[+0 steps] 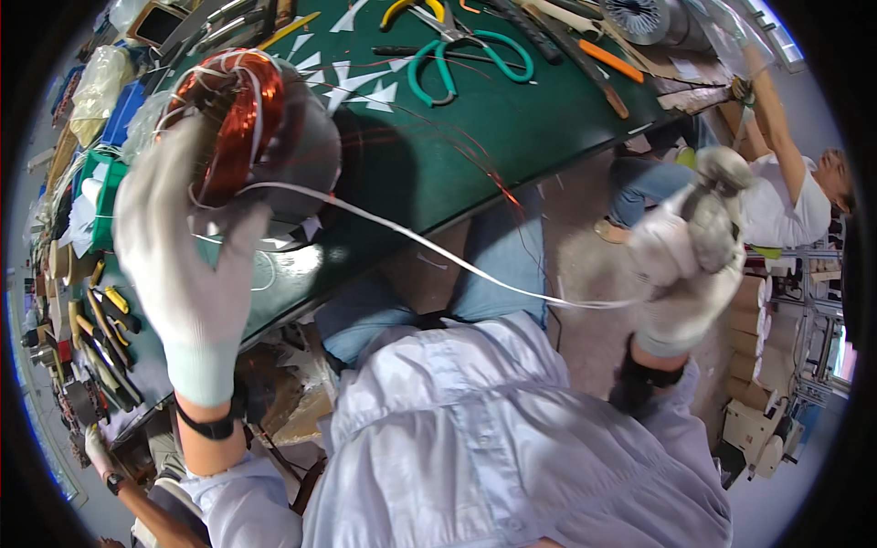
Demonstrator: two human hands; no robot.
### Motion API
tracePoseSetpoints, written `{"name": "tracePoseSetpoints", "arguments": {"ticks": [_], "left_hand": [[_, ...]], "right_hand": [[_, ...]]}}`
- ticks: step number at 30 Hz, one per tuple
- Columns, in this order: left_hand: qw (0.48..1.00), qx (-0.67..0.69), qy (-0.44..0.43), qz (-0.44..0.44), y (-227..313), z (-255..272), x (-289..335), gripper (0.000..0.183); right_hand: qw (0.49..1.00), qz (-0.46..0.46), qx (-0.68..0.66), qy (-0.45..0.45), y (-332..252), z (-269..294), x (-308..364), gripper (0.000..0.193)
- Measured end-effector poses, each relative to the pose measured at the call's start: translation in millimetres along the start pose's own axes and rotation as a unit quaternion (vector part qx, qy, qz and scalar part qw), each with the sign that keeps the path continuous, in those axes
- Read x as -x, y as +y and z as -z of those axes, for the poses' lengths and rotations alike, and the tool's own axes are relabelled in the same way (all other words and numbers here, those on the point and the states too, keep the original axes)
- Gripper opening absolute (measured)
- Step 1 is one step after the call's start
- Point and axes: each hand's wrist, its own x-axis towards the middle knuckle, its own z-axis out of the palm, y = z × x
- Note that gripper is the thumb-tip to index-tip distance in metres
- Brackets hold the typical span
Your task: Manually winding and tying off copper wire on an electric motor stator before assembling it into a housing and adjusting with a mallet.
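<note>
- While the motor stator [311, 137] is being steadied on the left of the green surface [566, 119] by the gloved left hand [187, 242], white cord [411, 235] is being held out from its copper windings [265, 100] to the gloved right hand [690, 274].
- Judging by this, the windings are being laced; tension is probably being called for next, then another pass around the coil.
- At the left hand, the thumb is being held apart from the fingers; their tips are being blurred against the coil, so any pinch cannot be told.
- At the right hand, the fingers are being kept curled on the cord, the exact pinch being hidden by blur.
- Beyond the surface's front edge, the right hand is being held over open floor [589, 265]; sideways room is being bounded by a co-worker [795, 210] farther off.
- Over that edge, loose copper wires [508, 194] are being left trailing, where snagging is being risked.
- Behind, reach is being limited by paper scraps [352, 82] and teal-handled pliers [452, 35].
</note>
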Motion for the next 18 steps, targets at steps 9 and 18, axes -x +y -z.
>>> {"name": "tracePoseSetpoints", "arguments": {"ticks": [9, 18], "left_hand": [[0.774, 0.520, -0.356, -0.065, 87, -8, 30, 0.027], [0.756, 0.497, -0.424, 0.037, 107, -49, 26, 0.080]], "right_hand": [[0.949, 0.090, 0.248, -0.175, 15, -15, -7, 0.023], [0.959, 0.032, 0.268, 0.083, 30, -22, 0, 0.028]]}}
